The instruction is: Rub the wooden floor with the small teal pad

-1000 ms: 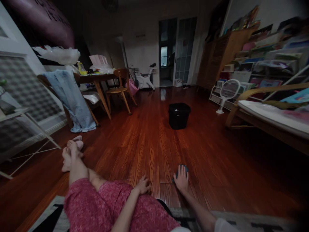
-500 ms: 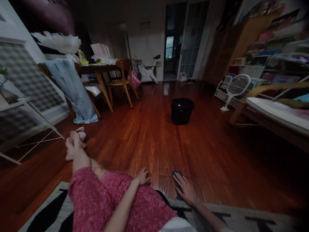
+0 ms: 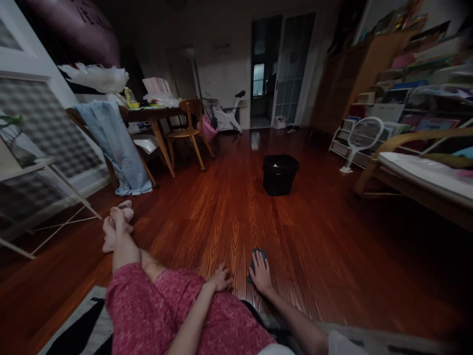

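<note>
My right hand lies flat on a small dark blue-green cloth on the wooden floor. Its fingers are stretched out and a little spread, covering much of the cloth. My left hand holds nothing; it rests beside my thigh in pink-red patterned shorts, fingers loosely bent and apart. Farther ahead on the floor stands a black bin, out of reach of both hands. My bare legs stretch to the left.
Pink slippers lie by my feet. At left are a white stand, jeans over a chair, and a table. On the right are a white racket and a wooden-framed seat. A grey-black rug lies below me.
My right hand has slid forward and to the left across the floor, and the cloth has moved with it. My left hand stays nearly in place. The view has tilted up slightly.
</note>
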